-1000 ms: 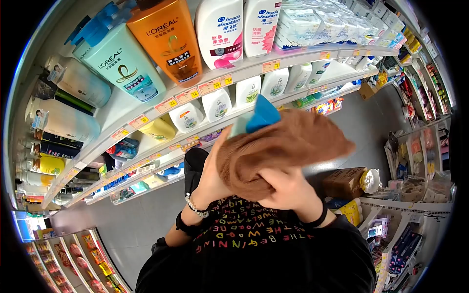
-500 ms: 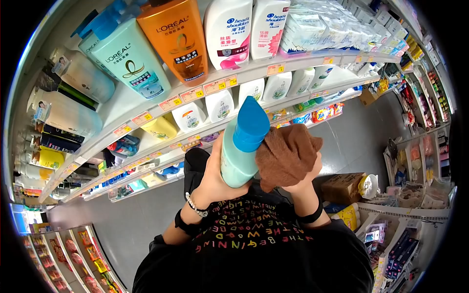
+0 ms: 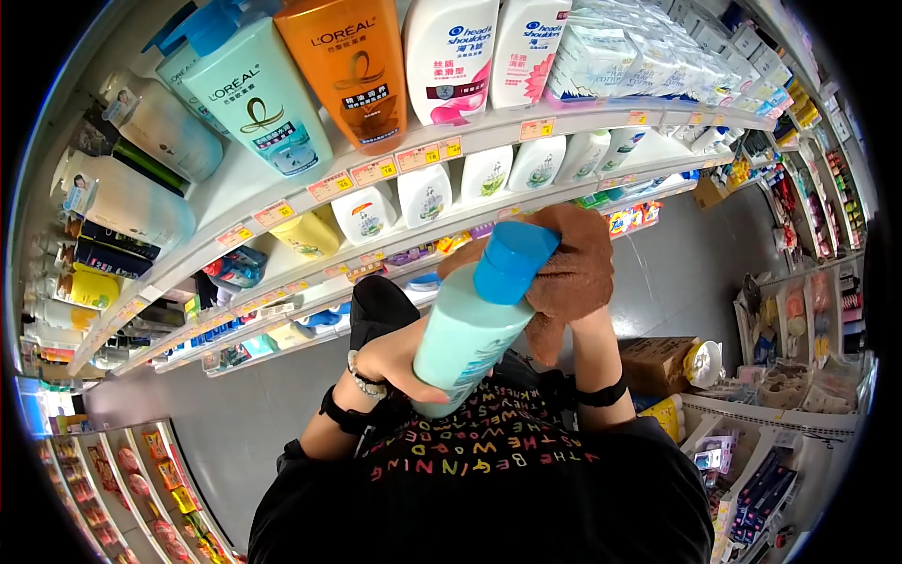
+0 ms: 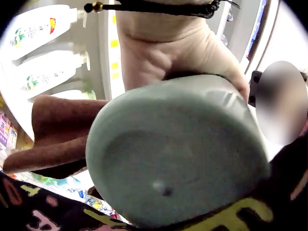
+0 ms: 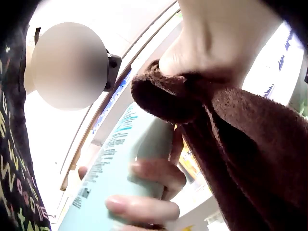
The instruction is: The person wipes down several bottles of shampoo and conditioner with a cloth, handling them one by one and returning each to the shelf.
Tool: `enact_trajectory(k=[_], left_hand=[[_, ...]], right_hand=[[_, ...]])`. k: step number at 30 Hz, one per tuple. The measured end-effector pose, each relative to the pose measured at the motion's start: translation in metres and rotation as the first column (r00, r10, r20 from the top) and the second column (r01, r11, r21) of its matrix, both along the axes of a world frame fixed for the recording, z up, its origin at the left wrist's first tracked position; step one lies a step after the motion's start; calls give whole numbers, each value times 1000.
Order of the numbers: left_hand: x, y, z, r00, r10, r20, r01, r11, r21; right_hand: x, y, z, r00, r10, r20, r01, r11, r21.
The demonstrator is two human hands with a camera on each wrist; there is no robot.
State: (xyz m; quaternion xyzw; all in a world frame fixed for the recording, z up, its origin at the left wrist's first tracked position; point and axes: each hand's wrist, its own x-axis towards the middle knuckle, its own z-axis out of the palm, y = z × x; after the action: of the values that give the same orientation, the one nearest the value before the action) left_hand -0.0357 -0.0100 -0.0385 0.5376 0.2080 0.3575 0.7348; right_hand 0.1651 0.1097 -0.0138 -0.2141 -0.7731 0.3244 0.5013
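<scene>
A pale green bottle (image 3: pixel 470 338) with a blue cap (image 3: pixel 515 261) tilts in front of the black shirt. My left hand (image 3: pixel 399 362) grips its body; its fingers (image 5: pixel 149 192) curl round the bottle in the right wrist view. The bottle's base (image 4: pixel 178 154) fills the left wrist view. A brown cloth (image 3: pixel 575 268) lies against the right side of the cap and upper bottle, held by my right hand (image 5: pixel 211 53), whose fingers are hidden under the cloth.
A shelf edge (image 3: pixel 489 136) with price tags runs ahead, carrying large bottles (image 3: pixel 352 70) and white packs (image 3: pixel 611 56). White bottles (image 3: pixel 425 195) stand one shelf lower. A cardboard box (image 3: pixel 658 365) sits at the right, and a snack rack (image 3: pixel 141 479) at lower left.
The cloth first covered most of the bottle, then came away to its right and now lies against the cap. The bottle has moved lower and leans right.
</scene>
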Motion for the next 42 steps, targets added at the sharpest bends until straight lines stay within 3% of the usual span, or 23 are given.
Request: enact_trajectory(k=[2,4,6,7,9,12,13,14,16,18,20,22,24,25,28,29,31,32,34,35,38,40,42], left_hand=[[2,2,4,964,-92,248,136,977,-167],[5,1,6,960,-71,272,121,978,-169],[4,1,-2,926,-105,362,171,973,-155],[4,1,-1,926,-108,362,174,972,-156],[5,1,1,871,-158,466,264,949,-171],[4,0,6,859,-218,463,344,916,-207],[1,2,-7,905,-317,282,353,932,-86],[1,7,-10,922,-380,81,378,925,36],[8,12,14,964,-132,-229,196,938,287],[10,14,30,957,-161,-240,211,956,201],[8,12,34,955,124,-268,-1,909,418],[2,9,41,882,362,-301,-165,836,523],[-3,8,37,777,568,-271,-361,755,548],[-4,6,37,720,628,-295,-438,741,508],[3,14,34,555,798,-235,-594,578,561],[9,16,36,553,799,-235,-593,577,562],[25,20,41,270,929,-251,-624,368,690],[29,25,29,197,949,-247,-664,315,678],[35,23,24,227,965,-132,-608,246,755],[36,19,35,228,964,-133,-605,248,757],[31,10,62,285,933,-219,-476,336,813],[16,9,52,537,802,-263,-511,557,655],[17,8,31,601,775,-192,-570,585,578]], right_hand=[[-10,-6,12,996,-95,-6,95,995,-8],[-15,-8,15,981,-193,-13,193,981,-16],[-17,-6,9,991,-16,-136,-11,980,-197],[-17,-3,5,990,-19,-137,-8,980,-199],[-15,6,-5,980,197,1,-183,908,-377],[-32,0,-32,970,232,67,-170,852,-495],[-39,-23,-34,960,-13,-279,-81,943,-323],[-49,-13,-4,970,237,45,-241,961,133],[-65,-18,-4,844,480,240,-420,869,-263],[-60,-16,-13,939,226,260,-147,945,-291],[-42,-17,-13,945,-202,258,244,960,-140],[-11,-3,-43,965,-193,-176,33,758,-652],[7,-7,-9,897,-197,-395,-181,652,-736],[13,-10,-10,826,-194,-529,-306,633,-711],[15,-35,9,810,-109,-576,-373,661,-651],[7,-44,6,858,-26,-513,-319,755,-572],[-15,-52,-10,914,141,-381,-278,901,-333],[-26,-54,12,985,60,-161,-86,984,-158],[-34,-46,27,993,-30,-118,25,999,-46],[-45,-54,19,896,-110,-429,-39,945,-324],[-32,-40,27,871,31,-491,-157,963,-217],[-28,-44,27,865,2,-501,-187,929,-320],[-28,-46,27,860,-33,-509,-213,884,-417]])
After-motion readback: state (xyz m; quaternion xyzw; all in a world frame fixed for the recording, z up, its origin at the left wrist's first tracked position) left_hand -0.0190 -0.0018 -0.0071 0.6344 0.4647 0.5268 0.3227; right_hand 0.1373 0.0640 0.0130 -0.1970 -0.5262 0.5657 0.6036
